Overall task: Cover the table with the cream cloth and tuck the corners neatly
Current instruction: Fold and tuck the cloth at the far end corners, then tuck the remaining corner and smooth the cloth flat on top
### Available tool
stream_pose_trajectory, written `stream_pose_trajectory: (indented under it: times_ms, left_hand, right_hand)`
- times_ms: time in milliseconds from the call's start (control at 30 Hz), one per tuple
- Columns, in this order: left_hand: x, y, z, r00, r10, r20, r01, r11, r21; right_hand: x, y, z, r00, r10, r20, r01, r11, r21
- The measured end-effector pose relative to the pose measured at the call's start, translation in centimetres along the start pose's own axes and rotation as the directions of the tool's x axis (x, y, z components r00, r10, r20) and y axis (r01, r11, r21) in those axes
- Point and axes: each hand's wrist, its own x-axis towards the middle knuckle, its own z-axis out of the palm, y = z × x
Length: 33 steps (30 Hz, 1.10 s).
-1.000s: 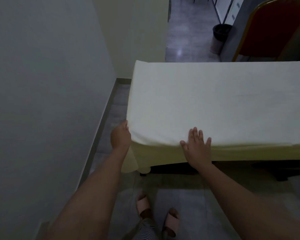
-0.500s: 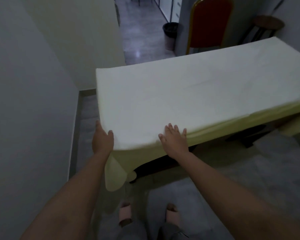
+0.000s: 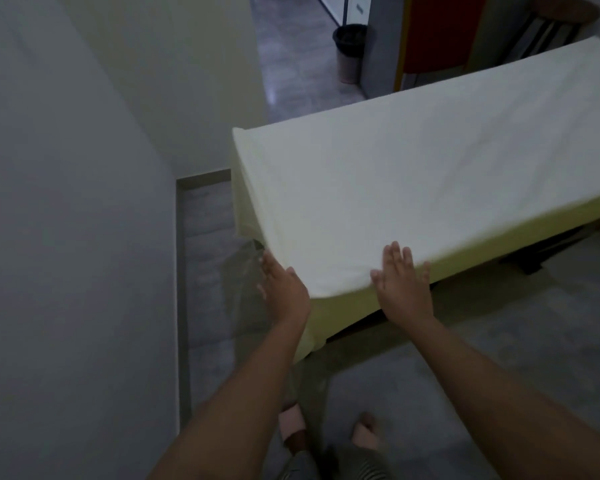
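The cream cloth (image 3: 413, 188) lies flat over the whole table top and hangs down over the near and left edges. At the near left corner a flap of cloth (image 3: 309, 327) droops toward the floor. My left hand (image 3: 283, 292) is at that corner, fingers straight, pressed against the side of the cloth. My right hand (image 3: 404, 285) lies flat and open on the near edge of the table, palm down on the cloth. The table's dark legs (image 3: 534, 254) show under the hem.
A grey wall (image 3: 66, 237) stands close on the left, leaving a narrow strip of floor (image 3: 208, 258) beside the table. A black bin (image 3: 350, 50), a red chair (image 3: 437, 32) and a round stool (image 3: 561, 15) stand beyond the far side.
My view has swung and moved closer to the near left corner. Both hands stay at that corner; the left hand has flattened against the cloth's side.
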Motion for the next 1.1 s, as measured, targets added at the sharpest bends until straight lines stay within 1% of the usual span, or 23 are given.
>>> stream_pose_trajectory:
  times_ms: [67,167,233,333,433,533,567,633,700,733,800,867,967,1033,1100]
  left_hand:
    - [-1.4,-0.2,0.1,1.000,0.025,-0.010,-0.025,0.999,0.026]
    - [-2.4,-0.5,0.5,1.000,0.006,0.007,-0.006,0.999,0.035]
    - [-2.5,-0.5,0.0,0.999,-0.010,0.044,0.010,1.000,0.013]
    - [-1.7,-0.2,-1.0,0.996,-0.023,0.082,0.028,0.997,-0.066]
    - [-0.2,0.2,-2.4,0.999,-0.025,0.047,0.031,0.993,-0.117]
    - [2.3,0.7,-3.7,0.999,-0.024,0.039,0.027,0.997,-0.079]
    - [3.2,0.7,-3.9,0.998,-0.016,0.068,0.019,0.999,-0.047]
    - [4.0,0.7,-3.9,0.985,-0.002,0.173,0.001,1.000,0.003]
    - [3.6,0.7,-3.2,0.959,-0.015,0.283,0.020,1.000,-0.015]
    - [3.1,0.7,-2.8,0.952,-0.035,0.303,0.047,0.998,-0.034]
    - [2.0,0.8,-2.0,0.966,-0.052,0.254,0.062,0.997,-0.034]
    - [1.1,0.7,-1.4,0.984,-0.025,0.175,0.028,1.000,-0.014]
    - [0.2,0.1,-0.9,0.990,0.017,0.143,-0.022,0.999,0.034]
    - [0.1,0.0,-1.0,0.991,0.036,0.126,-0.053,0.990,0.129]
    - [0.7,0.3,-1.2,0.992,0.073,0.100,-0.095,0.968,0.234]
  right_hand:
    - [-1.0,0.7,0.0,1.000,0.003,0.009,-0.003,1.000,-0.016]
    - [-1.9,1.4,0.0,0.999,0.000,0.039,0.002,0.998,-0.059]
    - [-1.9,1.4,-0.4,0.998,0.002,0.059,0.001,0.998,-0.056]
    - [-1.5,0.8,-1.6,0.997,-0.027,0.067,0.032,0.997,-0.072]
    - [-1.6,0.3,-2.4,0.997,-0.067,0.035,0.068,0.997,-0.027]
    - [-2.0,-0.8,-2.7,0.996,-0.078,0.036,0.078,0.997,-0.001]
    - [-1.9,-1.2,-2.7,0.995,-0.091,0.043,0.091,0.996,-0.004]
    - [-1.7,-2.2,-2.7,0.988,-0.142,0.066,0.143,0.990,-0.014]
    - [-1.2,-3.3,-2.6,0.974,-0.200,0.104,0.205,0.978,-0.044]
    - [-0.9,-3.8,-2.4,0.967,-0.219,0.133,0.229,0.971,-0.065]
    - [-0.7,-4.3,-2.0,0.958,-0.227,0.173,0.248,0.962,-0.114]
    - [-1.3,-4.0,-1.5,0.961,-0.219,0.168,0.246,0.955,-0.163]
    - [-2.7,-2.8,-0.5,0.964,-0.219,0.153,0.246,0.949,-0.196]
    - [-2.9,-2.2,-0.2,0.965,-0.222,0.142,0.249,0.946,-0.208]
    - [-2.6,-2.3,-0.5,0.967,-0.221,0.129,0.242,0.955,-0.172]
